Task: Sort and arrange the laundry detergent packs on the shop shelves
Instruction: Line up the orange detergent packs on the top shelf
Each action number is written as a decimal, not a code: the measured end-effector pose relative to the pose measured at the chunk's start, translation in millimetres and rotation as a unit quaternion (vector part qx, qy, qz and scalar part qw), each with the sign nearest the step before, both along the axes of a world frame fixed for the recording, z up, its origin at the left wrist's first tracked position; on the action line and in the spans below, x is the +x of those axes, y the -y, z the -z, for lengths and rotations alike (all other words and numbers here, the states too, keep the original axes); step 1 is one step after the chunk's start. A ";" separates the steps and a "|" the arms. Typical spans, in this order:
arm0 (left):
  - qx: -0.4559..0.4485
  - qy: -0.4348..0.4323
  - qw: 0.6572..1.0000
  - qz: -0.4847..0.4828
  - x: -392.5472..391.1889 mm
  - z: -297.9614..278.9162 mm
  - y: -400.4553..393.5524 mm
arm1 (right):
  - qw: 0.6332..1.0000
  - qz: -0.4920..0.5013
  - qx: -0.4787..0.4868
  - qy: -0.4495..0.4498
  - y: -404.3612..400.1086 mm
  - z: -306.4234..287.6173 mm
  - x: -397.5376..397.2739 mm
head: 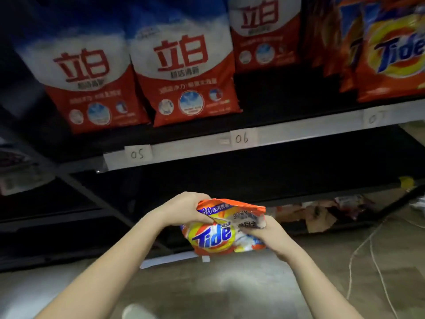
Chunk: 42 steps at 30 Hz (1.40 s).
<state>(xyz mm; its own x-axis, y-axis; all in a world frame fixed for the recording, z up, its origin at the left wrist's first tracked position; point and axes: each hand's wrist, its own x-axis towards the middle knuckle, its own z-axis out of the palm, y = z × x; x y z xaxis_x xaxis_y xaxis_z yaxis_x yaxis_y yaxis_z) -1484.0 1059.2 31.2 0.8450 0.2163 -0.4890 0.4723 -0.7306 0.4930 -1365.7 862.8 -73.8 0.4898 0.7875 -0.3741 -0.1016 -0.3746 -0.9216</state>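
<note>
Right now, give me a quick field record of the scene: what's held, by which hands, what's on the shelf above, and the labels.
held item: small Tide pack, crumpled at its top
left hand: left hand grips the pack's top left corner
right hand: right hand grips its right side
upper shelf, left: three red-and-white detergent bags, upright
upper shelf, right: large Tide bags
shelf edge labels: 05, 06, a third too blurred to read
shelf behind the pack: dark, contents unclear

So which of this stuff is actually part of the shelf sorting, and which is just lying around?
Part of the job:
- small Tide pack, held by left hand and right hand
- red-and-white packs
- big Tide packs

Lying about:
- torn cardboard
- white cord
</note>
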 end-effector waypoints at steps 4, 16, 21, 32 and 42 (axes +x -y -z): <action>0.036 0.047 0.996 -0.070 -19.7 44.3 -92.7 | 0.999 0.014 0.008 -0.030 -70.7 39.1 -9.6; -0.297 0.301 0.828 -0.368 -5.3 189.6 -232.3 | 0.985 0.015 0.126 -0.118 -263.1 92.4 30.3; -0.246 0.371 0.787 -0.427 28.3 212.4 -291.3 | 0.995 -0.003 0.088 -0.051 -336.5 103.7 68.8; -0.127 0.482 0.722 -0.481 103.9 183.3 -368.6 | 0.966 0.139 0.098 0.193 -464.4 90.5 122.1; 0.043 0.250 0.819 -0.514 107.1 229.0 -335.7 | 0.915 0.107 -0.131 0.367 -436.9 113.7 102.5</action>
<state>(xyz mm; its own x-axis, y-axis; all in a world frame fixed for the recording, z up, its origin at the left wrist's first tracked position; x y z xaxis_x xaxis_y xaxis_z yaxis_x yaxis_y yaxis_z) -1376.9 1394.9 -197.8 0.2844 0.9552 -0.0819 0.6146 -0.1161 0.7802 -1263.2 1299.7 -187.5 0.8168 0.5752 -0.0450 0.4118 -0.6359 -0.6527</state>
